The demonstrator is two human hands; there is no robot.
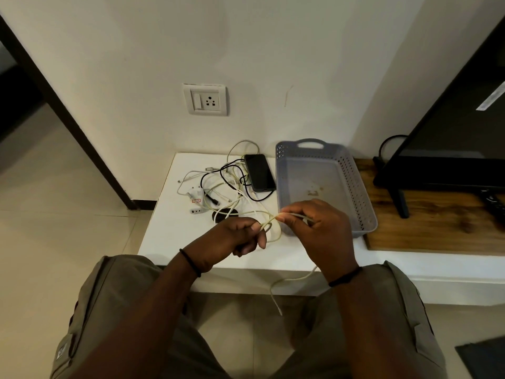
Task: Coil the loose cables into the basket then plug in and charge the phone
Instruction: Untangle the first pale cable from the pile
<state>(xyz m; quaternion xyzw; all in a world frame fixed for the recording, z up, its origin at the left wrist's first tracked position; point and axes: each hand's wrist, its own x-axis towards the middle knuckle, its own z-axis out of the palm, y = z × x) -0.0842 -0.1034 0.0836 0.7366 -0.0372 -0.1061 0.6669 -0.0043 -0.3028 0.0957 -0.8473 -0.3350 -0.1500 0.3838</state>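
A yellowed white cable (269, 219) runs between both my hands above the front of the white table (169, 239). My left hand (235, 236) pinches a small loop of it. My right hand (317, 228) grips the cable further along, and its loose end (284, 283) hangs down past the table edge. A tangle of white and black cables (226, 184) lies on the table with a white charger plug (196, 195). The dark phone (259, 172) lies screen up beside the grey perforated basket (363, 198), which holds no cables.
A wall socket with a switch (205, 99) sits above the table. To the right stands a TV (448, 149) on a wooden board (437, 225), with a remote (494, 203). My knees are against the table front.
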